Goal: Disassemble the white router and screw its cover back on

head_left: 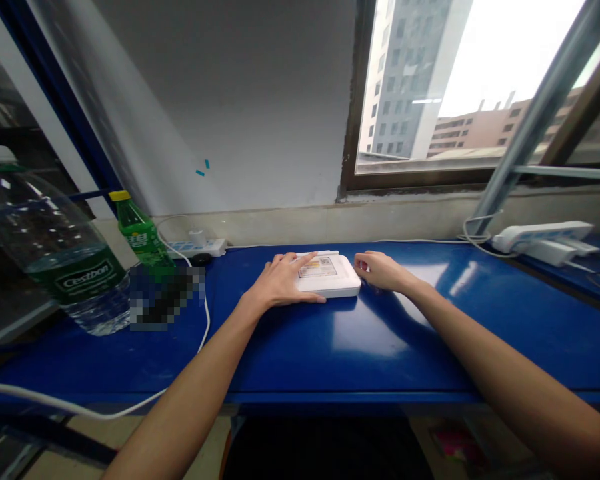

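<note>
A flat white box, which looks like a router, lies on the blue desk with a printed label facing up. Thin white rods, perhaps folded antennas, run along its far edge. My left hand grips its left end, the thumb along the near side and the fingers over the top. Just beyond the box's right end is my right hand, its fingers curled closed. Whatever may be between those fingers is hidden, and I cannot tell whether they touch the box.
To the left stand a large Cestbon water bottle and a green bottle with a yellow cap. A white cable loops over the desk. Power strips sit at the back left and right. Wall and window lie behind.
</note>
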Tool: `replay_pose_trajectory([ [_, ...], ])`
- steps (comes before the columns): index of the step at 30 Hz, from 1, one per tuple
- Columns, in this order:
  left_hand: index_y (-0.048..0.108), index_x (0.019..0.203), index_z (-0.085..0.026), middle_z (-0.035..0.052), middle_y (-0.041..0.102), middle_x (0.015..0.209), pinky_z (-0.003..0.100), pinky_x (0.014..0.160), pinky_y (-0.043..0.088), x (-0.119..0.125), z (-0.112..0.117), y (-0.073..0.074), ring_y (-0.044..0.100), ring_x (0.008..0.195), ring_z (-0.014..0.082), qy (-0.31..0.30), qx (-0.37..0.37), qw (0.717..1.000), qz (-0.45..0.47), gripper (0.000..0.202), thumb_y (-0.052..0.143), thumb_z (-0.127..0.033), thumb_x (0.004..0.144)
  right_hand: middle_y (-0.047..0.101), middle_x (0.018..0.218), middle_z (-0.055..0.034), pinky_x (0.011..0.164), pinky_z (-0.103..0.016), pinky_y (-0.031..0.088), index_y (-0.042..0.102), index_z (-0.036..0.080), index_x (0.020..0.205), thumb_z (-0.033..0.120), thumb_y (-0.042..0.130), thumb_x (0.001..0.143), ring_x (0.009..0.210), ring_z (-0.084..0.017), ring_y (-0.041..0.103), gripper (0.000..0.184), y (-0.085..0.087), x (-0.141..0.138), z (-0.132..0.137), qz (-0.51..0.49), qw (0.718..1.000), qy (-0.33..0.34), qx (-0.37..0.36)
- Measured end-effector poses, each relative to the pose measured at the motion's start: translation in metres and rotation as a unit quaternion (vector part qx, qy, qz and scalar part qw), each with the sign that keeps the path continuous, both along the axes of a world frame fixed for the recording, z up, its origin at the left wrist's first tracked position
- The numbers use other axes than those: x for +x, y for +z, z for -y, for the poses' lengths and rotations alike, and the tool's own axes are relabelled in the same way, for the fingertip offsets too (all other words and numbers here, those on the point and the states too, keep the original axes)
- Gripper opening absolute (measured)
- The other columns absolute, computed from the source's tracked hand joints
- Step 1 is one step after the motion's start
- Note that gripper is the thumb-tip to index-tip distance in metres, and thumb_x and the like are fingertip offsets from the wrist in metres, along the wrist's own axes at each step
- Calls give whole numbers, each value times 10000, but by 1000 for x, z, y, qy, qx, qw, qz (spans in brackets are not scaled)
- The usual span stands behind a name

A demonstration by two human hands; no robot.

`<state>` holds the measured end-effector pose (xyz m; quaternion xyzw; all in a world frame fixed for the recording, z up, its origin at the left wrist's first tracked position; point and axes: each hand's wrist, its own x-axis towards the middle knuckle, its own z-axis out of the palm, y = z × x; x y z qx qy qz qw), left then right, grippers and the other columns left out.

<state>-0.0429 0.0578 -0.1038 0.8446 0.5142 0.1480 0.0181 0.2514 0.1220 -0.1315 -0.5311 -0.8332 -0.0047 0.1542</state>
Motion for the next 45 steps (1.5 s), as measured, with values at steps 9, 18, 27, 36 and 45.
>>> replay_pose_trajectory([
  [9,717,1099,-181,119,707,1045,356,882,468,-8,-6,11,636,1010,268,70,83,992,60,424,458,-503,1004,536,661,-16,599,-292,312,544,206,750,425,453,1004,602,-154,444,348,12,-5,8,-99,992,13,76],
  [18,656,711,-184,31,682,713,286,591,298,-18,-7,17,559,627,149,7,68,995,71,327,510,-340,959,348,567,36,558,-295,243,351,215,613,482,459,968,562,-127,290,457,20,-23,23,-113,984,128,43],
  [27,667,775,-189,29,697,746,267,586,315,-20,-14,5,582,651,157,-15,17,998,64,252,556,-365,917,368,589,35,547,-283,234,338,221,638,448,498,934,570,-126,302,405,17,-23,22,-113,983,141,13],
  [36,670,797,-205,43,694,752,277,632,363,-17,-13,3,611,678,183,4,12,999,53,225,545,-356,907,364,591,35,545,-282,237,329,224,642,437,493,934,567,-127,316,397,17,-24,22,-116,984,139,3],
  [45,673,822,-215,49,702,768,280,630,374,-14,-10,5,627,686,195,14,12,999,47,214,537,-353,911,359,598,38,539,-277,236,339,222,642,460,499,938,575,-126,306,412,16,-23,22,-118,984,136,-2],
])
